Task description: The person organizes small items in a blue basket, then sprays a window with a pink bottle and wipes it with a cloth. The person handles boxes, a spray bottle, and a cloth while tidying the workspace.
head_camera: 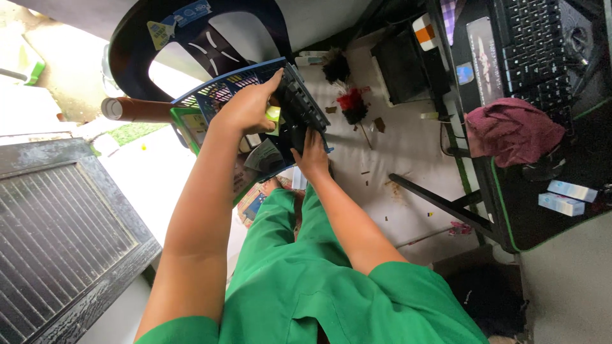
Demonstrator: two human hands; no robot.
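Observation:
My left hand (245, 107) reaches into a blue slatted plastic basket (217, 89) and grips a black ribbed part (299, 102) at the basket's edge. My right hand (312, 156) holds the same black part from below. Inside the basket lie a small green-yellow item (273, 114) and some packets; the hands hide much of them. Both arms come out of green sleeves (306, 286).
A dark plastic chair (191, 32) stands behind the basket. A black desk (542, 185) at the right holds a keyboard (535, 51), a maroon cloth (513, 130) and two small white boxes (567, 197). Feather dusters (347, 89) and scraps lie on the floor. A dark slatted panel (57, 223) is at left.

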